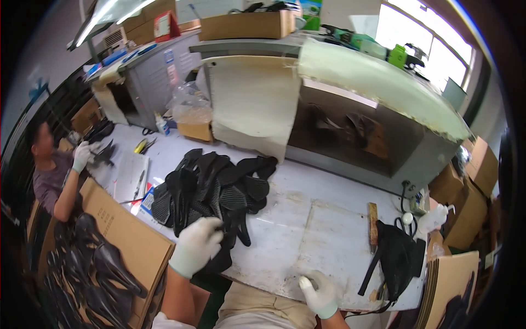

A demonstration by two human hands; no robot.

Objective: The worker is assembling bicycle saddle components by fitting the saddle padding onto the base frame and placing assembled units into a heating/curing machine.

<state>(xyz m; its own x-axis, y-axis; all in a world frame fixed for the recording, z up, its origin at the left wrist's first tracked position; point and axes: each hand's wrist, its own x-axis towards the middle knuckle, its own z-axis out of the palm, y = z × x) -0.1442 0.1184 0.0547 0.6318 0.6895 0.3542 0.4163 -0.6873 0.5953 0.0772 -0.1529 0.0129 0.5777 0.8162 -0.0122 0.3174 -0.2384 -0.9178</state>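
Observation:
My left hand, in a white glove, is over the near edge of a heap of black, ribbed, shoe-sole-shaped pieces. Its fingers are curled in; what they hold, if anything, cannot be made out. Just beside and below it, a black piece lies at the table's front edge. My right hand, also gloved in white, is low over the front edge of the white table, with its thumb apart from the fingers and nothing plainly in it.
At the right lie a black cloth-like piece, a wooden strip and a white bottle. A metal housing with a dark opening stands behind. At left, dark moulded pieces lie on cardboard; beyond, a gloved co-worker handles a dark piece.

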